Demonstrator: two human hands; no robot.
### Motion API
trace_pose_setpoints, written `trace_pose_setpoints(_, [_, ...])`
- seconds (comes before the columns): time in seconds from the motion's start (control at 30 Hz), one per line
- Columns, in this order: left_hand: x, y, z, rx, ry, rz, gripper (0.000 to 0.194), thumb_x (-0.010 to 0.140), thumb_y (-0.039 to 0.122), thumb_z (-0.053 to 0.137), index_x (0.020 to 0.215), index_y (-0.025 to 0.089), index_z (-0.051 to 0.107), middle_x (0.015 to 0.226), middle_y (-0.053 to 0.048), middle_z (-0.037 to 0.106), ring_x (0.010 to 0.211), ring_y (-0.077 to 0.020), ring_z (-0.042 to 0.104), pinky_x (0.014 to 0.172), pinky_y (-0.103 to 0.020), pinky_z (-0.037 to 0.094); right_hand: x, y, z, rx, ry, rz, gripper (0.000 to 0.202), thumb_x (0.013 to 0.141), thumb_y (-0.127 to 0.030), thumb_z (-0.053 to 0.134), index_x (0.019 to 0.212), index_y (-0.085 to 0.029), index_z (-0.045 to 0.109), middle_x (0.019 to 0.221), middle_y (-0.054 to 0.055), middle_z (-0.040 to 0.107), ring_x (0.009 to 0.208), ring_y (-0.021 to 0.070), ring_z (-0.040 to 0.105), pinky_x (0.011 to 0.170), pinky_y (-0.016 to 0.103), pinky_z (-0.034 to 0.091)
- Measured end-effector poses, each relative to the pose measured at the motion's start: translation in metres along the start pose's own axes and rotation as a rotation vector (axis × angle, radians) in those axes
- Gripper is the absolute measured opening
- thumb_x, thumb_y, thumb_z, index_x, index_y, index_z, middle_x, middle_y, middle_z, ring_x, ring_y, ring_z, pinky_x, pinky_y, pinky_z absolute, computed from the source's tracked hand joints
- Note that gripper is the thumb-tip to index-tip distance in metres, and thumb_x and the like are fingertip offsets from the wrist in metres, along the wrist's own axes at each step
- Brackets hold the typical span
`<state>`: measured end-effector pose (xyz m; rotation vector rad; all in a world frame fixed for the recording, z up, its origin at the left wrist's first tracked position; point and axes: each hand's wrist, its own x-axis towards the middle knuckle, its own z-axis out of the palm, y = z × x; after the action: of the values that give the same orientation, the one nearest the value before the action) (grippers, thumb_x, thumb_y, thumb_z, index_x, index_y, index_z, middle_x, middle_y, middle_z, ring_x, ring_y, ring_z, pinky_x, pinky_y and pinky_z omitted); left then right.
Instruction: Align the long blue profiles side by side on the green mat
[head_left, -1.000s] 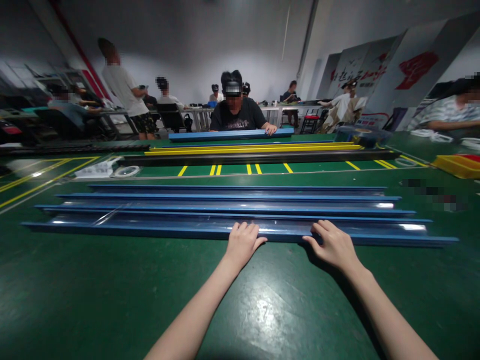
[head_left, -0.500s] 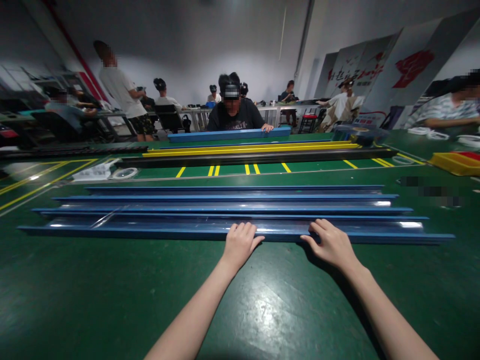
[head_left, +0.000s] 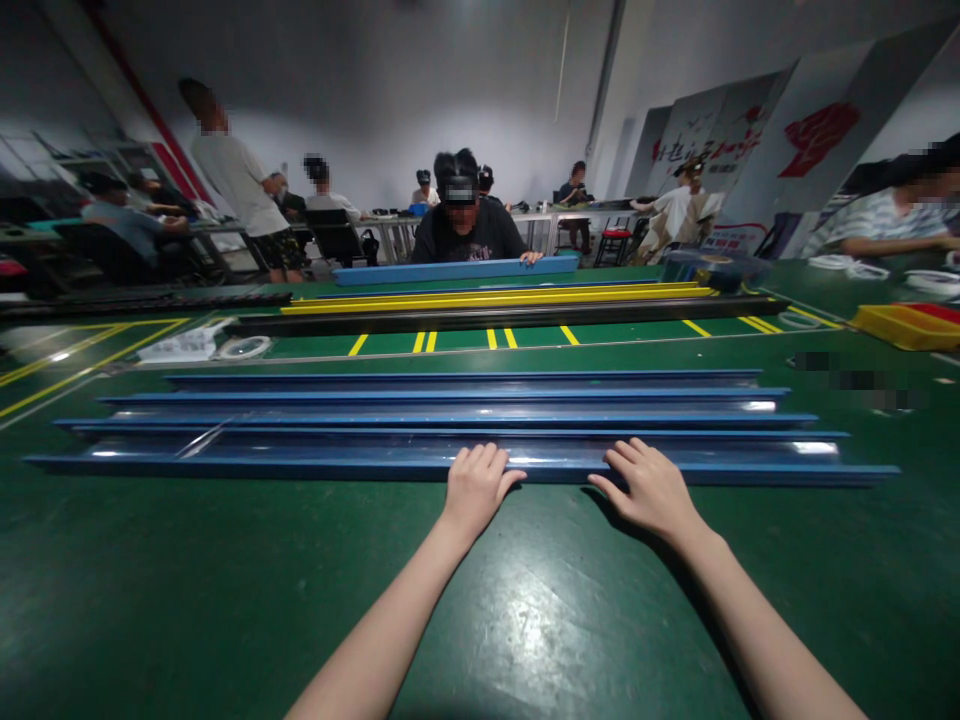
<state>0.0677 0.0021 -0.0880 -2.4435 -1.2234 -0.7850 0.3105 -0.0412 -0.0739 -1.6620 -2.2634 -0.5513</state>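
Observation:
Several long blue channel-shaped profiles lie side by side across the green table, clear film glinting inside them. Over the near wall of the closest blue channel (head_left: pixel 300 466), my left hand (head_left: pixel 478 490) has its fingers hooked inside and its thumb in front, pointing right. To its right, my right hand (head_left: pixel 649 490) grips the same wall, fingers bent over the lip and thumb reaching left along the front. A short stretch of the channel shows between the two thumbs. Behind it lies the middle blue channel (head_left: pixel 360 411), and beyond that another blue channel (head_left: pixel 465 379).
Farther back lie a black profile (head_left: pixel 487 318) and yellow profiles (head_left: pixel 495 299). Across the table a person (head_left: pixel 469 225) has a hand on another blue profile (head_left: pixel 450 270). A yellow tray (head_left: pixel 900 328) is at right; a roll of tape (head_left: pixel 246 347) lies at left.
My right hand has come slightly left, nearer my left hand, which stays on the channel wall. The whole view has shifted a little.

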Motion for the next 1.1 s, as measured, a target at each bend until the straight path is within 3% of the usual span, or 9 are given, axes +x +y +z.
trace_pose_setpoints(0.13, [-0.001,0.000,0.001,0.011,0.008,0.015,0.031,0.081,0.045,0.044,0.071,0.017,0.053,0.068,-0.002,0.055,0.065,-0.0153,0.048,0.060,-0.028,0.028,0.007,-0.018,0.005,0.020,0.036,-0.017,0.034,0.082,-0.046,0.038,0.077,-0.016,0.054,0.076,0.007,0.055,0.075,0.0179,0.045,0.067,0.028,0.030])
trace_pose_setpoints(0.23, [-0.002,0.000,0.002,0.005,0.003,0.021,0.031,0.082,0.044,0.044,0.073,0.017,0.053,0.069,-0.002,0.056,0.066,-0.0155,0.049,0.060,-0.028,0.029,0.013,-0.029,0.006,0.027,0.051,-0.002,0.034,0.083,-0.045,0.038,0.072,-0.016,0.052,0.073,0.006,0.054,0.071,0.0164,0.045,0.064,0.027,0.029])
trace_pose_setpoints(0.4, [-0.003,-0.001,0.001,-0.009,0.022,0.048,0.028,0.082,0.042,0.046,0.089,0.016,0.055,0.078,-0.003,0.059,0.073,-0.0161,0.051,0.068,-0.029,0.033,0.019,-0.030,0.001,0.004,0.045,-0.002,0.035,0.082,-0.047,0.039,0.067,-0.017,0.051,0.068,0.005,0.053,0.066,0.0144,0.045,0.058,0.025,0.028])
trace_pose_setpoints(0.6, [-0.004,-0.002,0.000,-0.016,0.064,0.046,0.029,0.081,0.041,0.048,0.094,0.016,0.054,0.085,-0.004,0.060,0.079,-0.0166,0.052,0.076,-0.032,0.033,0.014,-0.017,-0.004,-0.037,0.040,-0.014,0.035,0.082,-0.045,0.039,0.066,-0.017,0.051,0.067,0.004,0.053,0.063,0.0134,0.047,0.055,0.024,0.027])
trace_pose_setpoints(0.9, [-0.004,-0.001,0.001,-0.003,0.031,0.020,0.033,0.077,0.044,0.052,0.096,0.017,0.055,0.089,-0.005,0.060,0.084,-0.0180,0.051,0.077,-0.034,0.033,-0.012,0.023,-0.009,-0.116,0.005,0.164,0.038,0.077,-0.052,0.041,0.064,-0.018,0.052,0.068,0.004,0.054,0.063,0.0142,0.048,0.051,0.024,0.027])
trace_pose_setpoints(1.1, [-0.003,0.000,0.002,0.013,0.004,0.011,0.032,0.076,0.046,0.053,0.092,0.018,0.056,0.088,-0.004,0.060,0.083,-0.0181,0.052,0.077,-0.034,0.033,-0.014,0.028,-0.010,-0.081,-0.020,0.074,0.034,0.080,-0.046,0.038,0.069,-0.018,0.053,0.073,0.006,0.056,0.072,0.0169,0.049,0.060,0.026,0.032])
